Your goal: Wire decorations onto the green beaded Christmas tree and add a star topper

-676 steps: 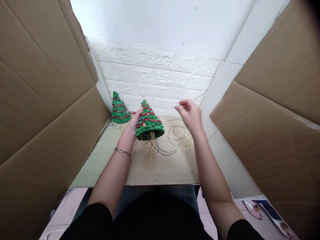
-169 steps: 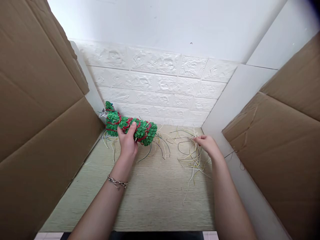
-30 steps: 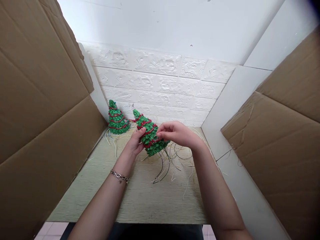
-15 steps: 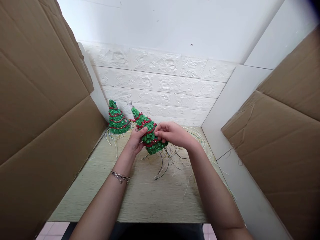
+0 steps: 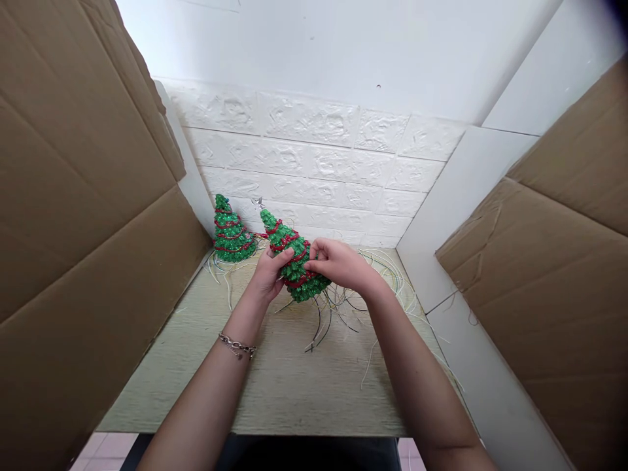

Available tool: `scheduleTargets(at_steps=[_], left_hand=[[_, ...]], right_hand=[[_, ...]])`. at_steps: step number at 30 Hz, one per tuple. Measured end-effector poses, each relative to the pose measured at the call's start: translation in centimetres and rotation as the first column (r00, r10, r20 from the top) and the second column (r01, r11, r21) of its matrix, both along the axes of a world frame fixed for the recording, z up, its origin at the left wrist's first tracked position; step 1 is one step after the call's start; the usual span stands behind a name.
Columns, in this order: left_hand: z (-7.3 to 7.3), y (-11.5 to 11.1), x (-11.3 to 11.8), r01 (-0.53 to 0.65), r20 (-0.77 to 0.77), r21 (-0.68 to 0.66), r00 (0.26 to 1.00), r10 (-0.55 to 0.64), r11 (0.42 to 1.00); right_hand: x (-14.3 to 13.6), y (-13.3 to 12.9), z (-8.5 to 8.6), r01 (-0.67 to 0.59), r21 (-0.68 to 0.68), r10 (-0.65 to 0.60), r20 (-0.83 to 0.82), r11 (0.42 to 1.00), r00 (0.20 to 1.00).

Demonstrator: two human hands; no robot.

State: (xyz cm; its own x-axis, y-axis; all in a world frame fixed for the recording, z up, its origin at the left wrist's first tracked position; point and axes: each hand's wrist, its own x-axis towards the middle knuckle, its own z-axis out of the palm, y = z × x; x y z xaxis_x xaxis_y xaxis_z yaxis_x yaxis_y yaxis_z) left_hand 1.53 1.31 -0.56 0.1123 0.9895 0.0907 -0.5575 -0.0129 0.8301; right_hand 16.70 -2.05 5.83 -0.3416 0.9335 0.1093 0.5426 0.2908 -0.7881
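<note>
While my left hand [image 5: 269,273] wraps its grip around the tilted green tree [image 5: 293,260] above the counter [image 5: 275,386], my right hand [image 5: 338,263] pinches at its red garland. Loose wires [image 5: 338,307] trailing beneath could snag, I judge; a second tree [image 5: 228,230] stands behind.

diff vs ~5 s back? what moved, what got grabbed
The left hand swung the held tree from lying sideways to tip-up. The right hand left the loose wires and now pinches the tree's side. The second tree stayed standing at the back left.
</note>
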Motion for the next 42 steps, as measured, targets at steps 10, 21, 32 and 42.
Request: scheduleTargets(at_steps=[10, 21, 32, 42], left_hand=[[0.0, -0.4, 0.3, 0.043, -0.029, 0.055, 0.999, -0.041, 0.998], [-0.2, -0.2, 0.0, 0.090, -0.022, 0.011, 0.996, -0.090, 0.996], [-0.4, -1.1, -0.5, 0.401, -0.051, 0.023, 0.915, -0.400, 0.916], [-0.6, -0.9, -0.5, 0.397, -0.064, -0.014, 0.916, -0.397, 0.918]], right_hand=[[0.7, 0.5, -0.5, -0.147, -0.278, 0.087, -0.217, 0.949, 0.972], [1.9, 0.7, 0.1, -0.146, -0.201, 0.127, -0.104, 0.969, 0.986], [0.6, 3.3, -2.5, -0.050, -0.425, -0.160, -0.442, 0.904, 0.883], [1.1, 3.9, -1.5, 0.088, -0.294, -0.307, -0.894, 0.952, 0.326]])
